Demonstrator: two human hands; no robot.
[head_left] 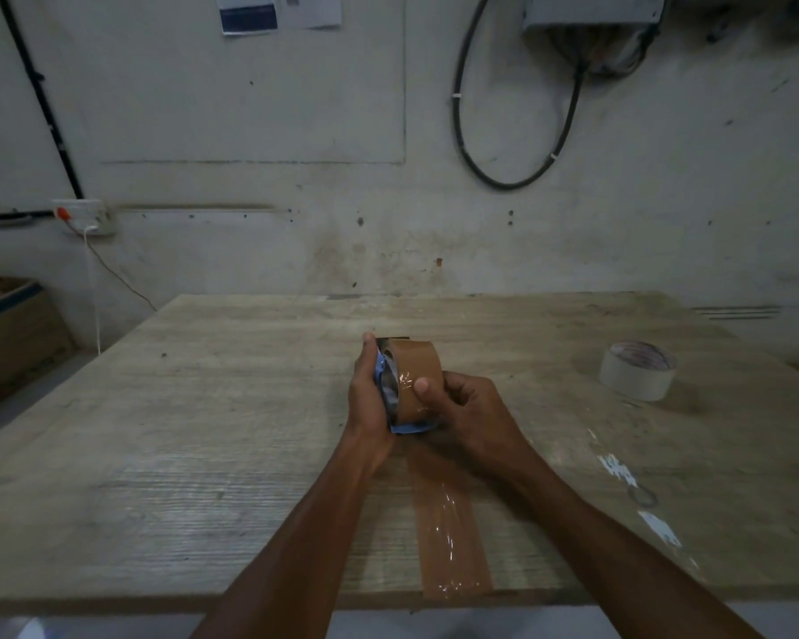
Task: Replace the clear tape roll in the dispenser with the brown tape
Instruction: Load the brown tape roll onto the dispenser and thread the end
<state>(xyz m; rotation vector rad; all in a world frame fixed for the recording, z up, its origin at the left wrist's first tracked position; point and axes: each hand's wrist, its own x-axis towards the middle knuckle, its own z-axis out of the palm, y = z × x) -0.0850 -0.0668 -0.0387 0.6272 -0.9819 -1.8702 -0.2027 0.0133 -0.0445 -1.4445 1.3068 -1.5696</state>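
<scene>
The brown tape roll [418,368] sits in a blue tape dispenser [404,426] near the middle of the wooden table [213,454]. My left hand [369,398] grips the dispenser from its left side. My right hand [469,410] holds the roll from the right, thumb pressed on its brown face. A strip of brown tape [453,532] runs from under the dispenser to the table's near edge, stuck flat on the wood. The clear tape roll [637,370] lies flat at the table's right side, apart from both hands.
A cardboard box [12,334] stands on the floor at the left. The wall behind carries a socket [81,217] with a white cable and a looped black cable [517,131]. White scraps [619,472] lie on the table's right part.
</scene>
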